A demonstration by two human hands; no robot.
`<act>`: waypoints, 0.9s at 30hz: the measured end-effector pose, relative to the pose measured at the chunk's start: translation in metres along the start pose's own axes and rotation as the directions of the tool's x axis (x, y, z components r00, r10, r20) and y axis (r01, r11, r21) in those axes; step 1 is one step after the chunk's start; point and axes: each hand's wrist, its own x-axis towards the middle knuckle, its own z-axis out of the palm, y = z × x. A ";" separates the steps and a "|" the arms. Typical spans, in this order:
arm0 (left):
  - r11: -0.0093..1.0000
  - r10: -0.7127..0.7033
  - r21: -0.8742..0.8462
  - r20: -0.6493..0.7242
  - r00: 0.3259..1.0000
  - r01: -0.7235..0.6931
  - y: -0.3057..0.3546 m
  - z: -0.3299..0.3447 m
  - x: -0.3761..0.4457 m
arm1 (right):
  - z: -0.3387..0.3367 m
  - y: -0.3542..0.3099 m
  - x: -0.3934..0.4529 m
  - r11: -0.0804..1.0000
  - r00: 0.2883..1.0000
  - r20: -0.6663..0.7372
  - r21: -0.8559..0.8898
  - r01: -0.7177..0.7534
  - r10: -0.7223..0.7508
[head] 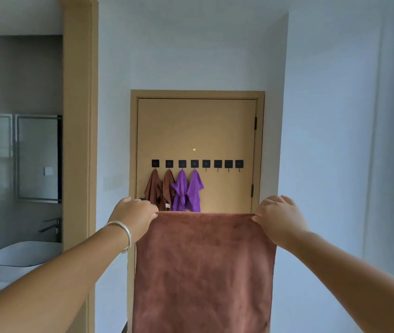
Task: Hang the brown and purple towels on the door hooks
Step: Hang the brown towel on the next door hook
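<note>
A brown towel (pixel 203 272) hangs spread flat in front of me, held by its top two corners. My left hand (pixel 134 213) pinches the left corner and my right hand (pixel 278 216) pinches the right corner. Ahead stands a tan door (pixel 196 128) with a row of several black hooks (pixel 218 163). Two brown towels (pixel 154 188) hang on the two leftmost hooks, and two purple towels (pixel 192 191) hang on the hooks beside them. The hooks further right are bare. The held towel hides the door's lower part.
A wooden door frame (pixel 79 116) on the left opens onto a bathroom with a white basin (pixel 15 259), a tap (pixel 51 225) and a mirror (pixel 37 157). White walls (pixel 323 116) close in the short hallway on both sides.
</note>
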 end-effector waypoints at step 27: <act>0.995 0.042 0.090 0.028 0.999 -0.045 -0.018 0.268 0.340 | 0.282 0.045 0.339 0.999 0.999 -0.003 -0.001 0.040 -0.040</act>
